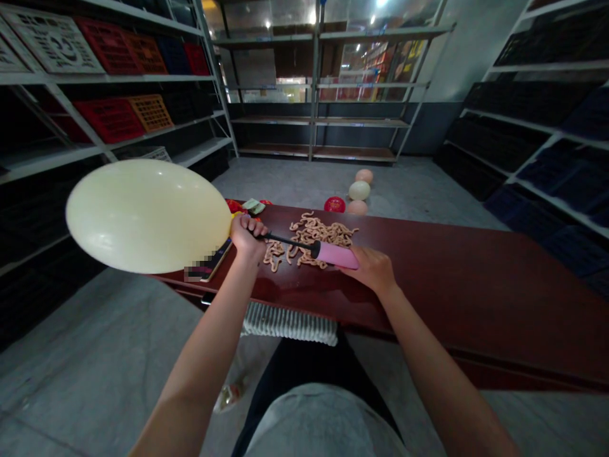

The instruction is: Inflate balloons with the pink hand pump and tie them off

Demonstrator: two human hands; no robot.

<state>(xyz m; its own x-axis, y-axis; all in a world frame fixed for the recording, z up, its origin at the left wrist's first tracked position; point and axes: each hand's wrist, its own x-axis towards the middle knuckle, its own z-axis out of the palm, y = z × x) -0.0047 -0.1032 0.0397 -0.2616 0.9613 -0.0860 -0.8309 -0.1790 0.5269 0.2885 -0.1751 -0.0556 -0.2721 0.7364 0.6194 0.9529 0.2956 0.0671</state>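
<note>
A large pale yellow balloon [150,216] swells out to the left of my left hand [248,236]. That hand is closed around the balloon's neck and the nozzle end of a hand pump. My right hand [373,268] grips the pump's pink barrel [337,255] at its far end. Between the hands runs the pump's black rod [290,241], stretched out over the table. Beneath it, many curled, uninflated beige balloons [328,233] lie in a loose heap on the dark red table [457,273]. The fingers of my right hand are partly hidden by its back.
Red and green items [254,205] lie at the table's left back corner, near a phone-like flat device [217,260]. Beyond the table, on the floor, are a red balloon [334,204], a pale balloon [359,190] and peach ones. Shelves with crates [109,120] line the sides.
</note>
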